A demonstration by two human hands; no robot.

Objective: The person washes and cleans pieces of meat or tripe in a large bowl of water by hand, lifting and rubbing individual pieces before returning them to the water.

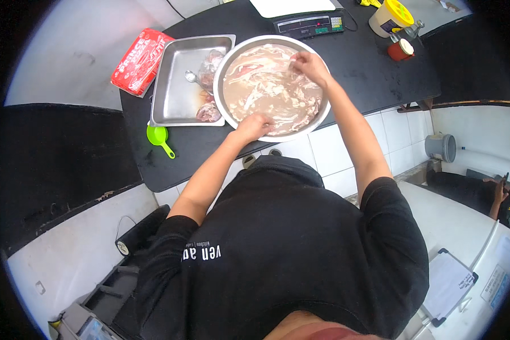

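A large round metal basin [325, 102] holds strips of pale raw meat [276, 89] in cloudy liquid. At its near left edge my left hand [257, 126] has its fingertips down by the liquid; whether they grip any meat cannot be made out. My right hand [308, 67] is over the upper right part of the basin, fingers curled together around what looks like a bit of meat, partly blurred. Left of the basin, and partly under its rim, lies a rectangular steel tray [170, 80] with a metal spoon [191, 76], a clear plastic bag [209, 68] and a piece of raw meat [208, 112].
A green plastic scoop [158, 136] lies below the tray, a red pizza box [138, 61] beyond its left side. A digital scale [310, 26] stands behind the basin. At the far right are a yellow-lidded tub [391, 18] and a red container [400, 50]. Another person [467, 189] is at the right.
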